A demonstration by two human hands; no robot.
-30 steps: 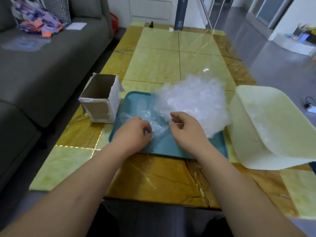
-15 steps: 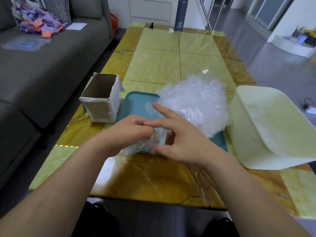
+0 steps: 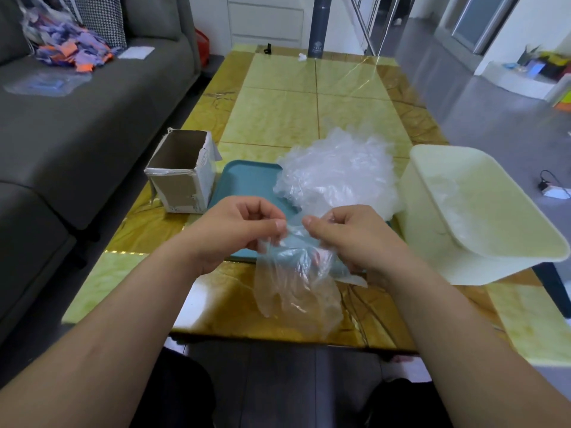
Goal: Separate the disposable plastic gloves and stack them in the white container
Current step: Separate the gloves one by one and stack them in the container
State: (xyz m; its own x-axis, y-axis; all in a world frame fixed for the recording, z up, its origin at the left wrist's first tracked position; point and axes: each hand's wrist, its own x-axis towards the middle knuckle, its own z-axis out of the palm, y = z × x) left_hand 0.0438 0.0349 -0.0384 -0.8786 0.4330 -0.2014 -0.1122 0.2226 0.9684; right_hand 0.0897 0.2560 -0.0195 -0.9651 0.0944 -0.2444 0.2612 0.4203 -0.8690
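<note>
A teal tray [image 3: 247,180] lies on the yellow marbled surface [image 3: 278,109]. Its right half is buried under a crumpled pile of clear gloves [image 3: 336,177] that spills past its far edge. Just left of the tray stands an open cardboard box [image 3: 182,180], and just right of it the white container [image 3: 432,242], tilted toward the camera, with something filmy inside that cannot be made out. Far beyond the tray a dark flask [image 3: 318,26] stands at the surface's end, and a grey sofa [image 3: 77,118] runs well off to the tray's left. Above the tray's near edge the left hand [image 3: 234,230] and right hand [image 3: 355,239] each pinch the top of one glove [image 3: 293,282] between thumb and curled fingers. The glove hangs open between them and veils the tray's near rim. Half a second ago the hands were together over that rim, the right fingers spread and the glove bunched; now they are parted and the film hangs down unfurled.
</note>
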